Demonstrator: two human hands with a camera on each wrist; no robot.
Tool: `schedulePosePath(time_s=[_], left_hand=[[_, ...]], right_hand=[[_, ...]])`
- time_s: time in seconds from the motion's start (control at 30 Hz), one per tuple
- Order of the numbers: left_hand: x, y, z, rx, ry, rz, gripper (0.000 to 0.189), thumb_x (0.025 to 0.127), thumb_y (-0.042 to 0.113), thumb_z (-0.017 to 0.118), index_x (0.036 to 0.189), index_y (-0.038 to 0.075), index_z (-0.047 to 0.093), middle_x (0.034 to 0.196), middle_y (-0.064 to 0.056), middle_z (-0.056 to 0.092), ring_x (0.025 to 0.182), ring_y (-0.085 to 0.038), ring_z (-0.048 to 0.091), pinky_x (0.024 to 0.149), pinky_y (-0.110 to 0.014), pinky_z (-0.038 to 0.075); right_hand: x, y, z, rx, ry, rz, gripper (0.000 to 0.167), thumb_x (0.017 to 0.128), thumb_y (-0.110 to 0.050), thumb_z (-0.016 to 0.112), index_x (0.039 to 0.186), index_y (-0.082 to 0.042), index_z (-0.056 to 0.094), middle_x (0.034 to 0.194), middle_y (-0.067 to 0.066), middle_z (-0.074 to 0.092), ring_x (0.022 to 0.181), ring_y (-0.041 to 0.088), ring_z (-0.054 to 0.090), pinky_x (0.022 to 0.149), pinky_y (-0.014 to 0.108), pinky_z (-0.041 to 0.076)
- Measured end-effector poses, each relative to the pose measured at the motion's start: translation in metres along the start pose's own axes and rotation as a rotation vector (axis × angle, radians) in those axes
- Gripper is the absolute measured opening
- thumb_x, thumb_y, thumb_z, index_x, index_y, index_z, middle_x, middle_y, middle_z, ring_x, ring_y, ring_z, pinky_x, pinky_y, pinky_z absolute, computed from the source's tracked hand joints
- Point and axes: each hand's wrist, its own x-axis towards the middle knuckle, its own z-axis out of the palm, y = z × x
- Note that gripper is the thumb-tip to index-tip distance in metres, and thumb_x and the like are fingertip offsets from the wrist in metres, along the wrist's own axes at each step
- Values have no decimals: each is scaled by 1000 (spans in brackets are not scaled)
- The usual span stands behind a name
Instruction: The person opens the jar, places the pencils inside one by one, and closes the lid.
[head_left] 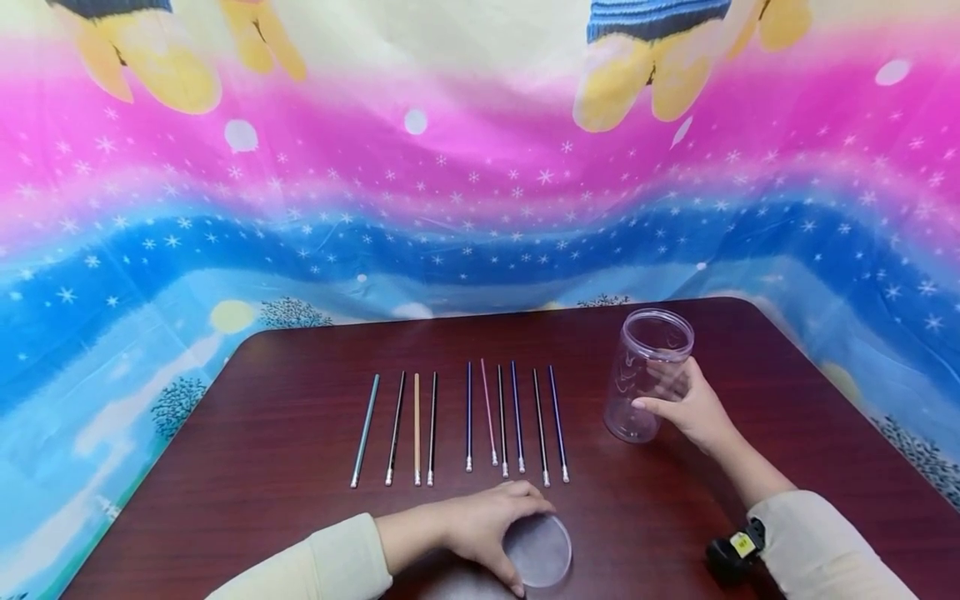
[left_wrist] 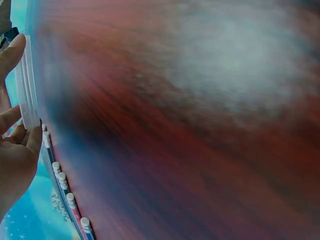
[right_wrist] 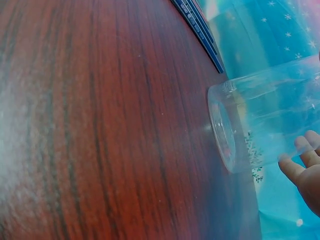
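Note:
A clear plastic jar (head_left: pixel 628 387) stands upright and without a lid on the right side of the dark wooden table. My right hand (head_left: pixel 696 410) grips its right side, thumb on the near side and the fingers seen through the wall. In the right wrist view the jar's base (right_wrist: pixel 222 130) is down on the tabletop. Near the front of the table my left hand (head_left: pixel 487 523) holds a round clear lid (head_left: pixel 542 557) between thumb and fingers. The left wrist view shows this lid (left_wrist: pixel 29 82) edge-on, its rim between the thumb and fingers.
Several pencils lie side by side in two groups, their eraser ends towards me: a left group with a tan pencil (head_left: pixel 417 429) and a right group with a pink pencil (head_left: pixel 488 412). A patterned curtain (head_left: pixel 465 192) hangs behind the table.

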Motion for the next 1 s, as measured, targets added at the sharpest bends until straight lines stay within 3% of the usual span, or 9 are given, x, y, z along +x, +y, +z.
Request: schedulePosePath(time_s=[0.3, 0.53, 0.73, 1.0], left_hand=[[-4, -3, 7, 65, 2, 51, 82, 56, 39, 78, 124, 10, 43, 114, 5, 42, 106, -5, 35, 87, -14, 29], [-5, -5, 7, 57, -2, 63, 85, 55, 39, 79, 125, 10, 40, 117, 4, 41, 107, -4, 34, 90, -17, 27], [-5, -7, 7, -31, 2, 41, 83, 59, 41, 76, 126, 9, 39, 120, 3, 41, 111, -5, 33, 91, -18, 28], [-15, -15, -1, -135, 104, -29, 77, 64, 40, 73, 126, 9, 40, 120, 3, 43, 111, -6, 36, 91, -22, 31]], right_hand=[[-1, 1, 1, 1, -2, -8, 67, 70, 5, 66, 121, -19, 29, 118, 21, 43, 101, 2, 46, 77, 11, 39], [-1, 2, 1, 16, -2, -31, 67, 70, 7, 66, 120, -20, 29, 115, 7, 46, 102, 3, 45, 78, 10, 38], [0, 3, 1, 25, -4, -35, 66, 71, 7, 65, 119, -20, 30, 115, 5, 47, 102, 3, 45, 78, 11, 38], [0, 5, 1, 38, -10, -43, 65, 71, 8, 64, 118, -21, 29, 110, -9, 46, 100, -3, 45, 77, 10, 38]])
